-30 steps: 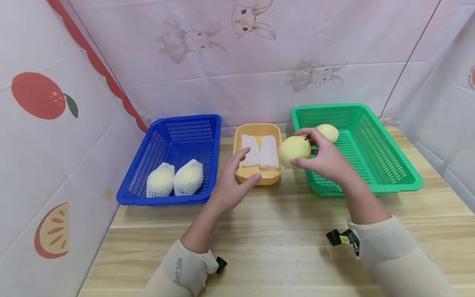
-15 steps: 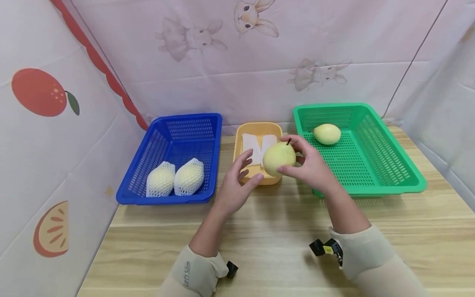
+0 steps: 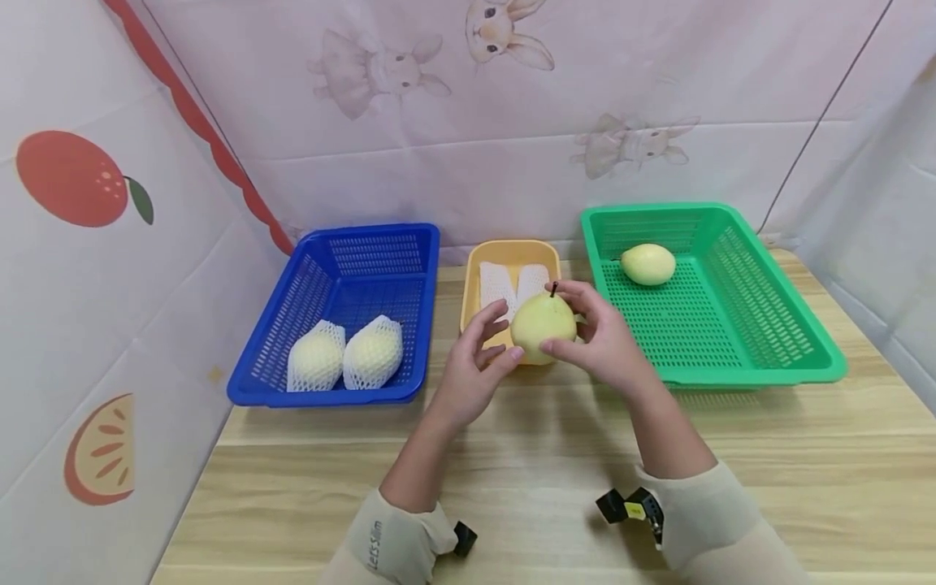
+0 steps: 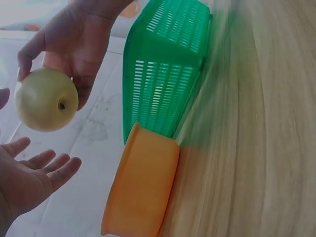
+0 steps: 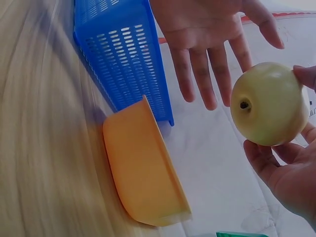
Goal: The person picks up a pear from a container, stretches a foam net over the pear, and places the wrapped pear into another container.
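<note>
A pale yellow pear point(image 3: 541, 327) with a dark stem hangs above the front of a small yellow tub point(image 3: 514, 244). My right hand point(image 3: 607, 345) pinches it between thumb and fingers from the right. To its left is my left hand point(image 3: 466, 380), fingers spread and facing the fruit; in the left wrist view a gap shows between that hand point(image 4: 24, 180) and the pear point(image 4: 42, 111). Two white foam net sleeves point(image 3: 496, 283) lie flat in the tub, partly hidden by the pear.
On the left stands a blue basket point(image 3: 332, 398) with two net-wrapped pears point(image 3: 374, 353) near its front. A green basket point(image 3: 720, 375) on the right holds one bare pear point(image 3: 648, 265). Beneath everything is a wooden table point(image 3: 534, 496), with printed fabric walls behind.
The right hand has carried the pear left from beside the green basket to over the tub's front. My left hand has shifted slightly right, and the two hands are now closer together.
</note>
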Demonstrator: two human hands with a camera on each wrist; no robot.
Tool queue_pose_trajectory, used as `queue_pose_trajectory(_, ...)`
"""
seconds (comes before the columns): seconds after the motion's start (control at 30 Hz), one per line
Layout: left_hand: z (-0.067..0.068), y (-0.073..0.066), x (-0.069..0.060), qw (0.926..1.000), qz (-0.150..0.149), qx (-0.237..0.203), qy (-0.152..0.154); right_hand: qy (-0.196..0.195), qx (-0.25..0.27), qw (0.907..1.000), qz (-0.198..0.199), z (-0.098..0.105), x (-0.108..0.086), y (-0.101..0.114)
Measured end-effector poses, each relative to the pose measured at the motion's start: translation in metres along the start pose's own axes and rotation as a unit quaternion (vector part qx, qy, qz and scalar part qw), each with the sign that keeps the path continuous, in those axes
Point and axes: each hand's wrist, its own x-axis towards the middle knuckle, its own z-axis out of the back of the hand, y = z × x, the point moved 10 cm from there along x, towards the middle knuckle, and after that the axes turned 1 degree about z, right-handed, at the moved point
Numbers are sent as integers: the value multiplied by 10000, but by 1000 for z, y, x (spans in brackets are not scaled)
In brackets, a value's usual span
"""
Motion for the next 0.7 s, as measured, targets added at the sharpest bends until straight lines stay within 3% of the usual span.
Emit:
queue_pose_trajectory(0.23,-6,0,-1,9998,46,-147,155,-42,259,9996,120,-3,-5,-2)
queue_pose_trajectory(0.7,-6,4,-6,9991,290,-232,186,-13,443,9986,283,-8,-11,-5)
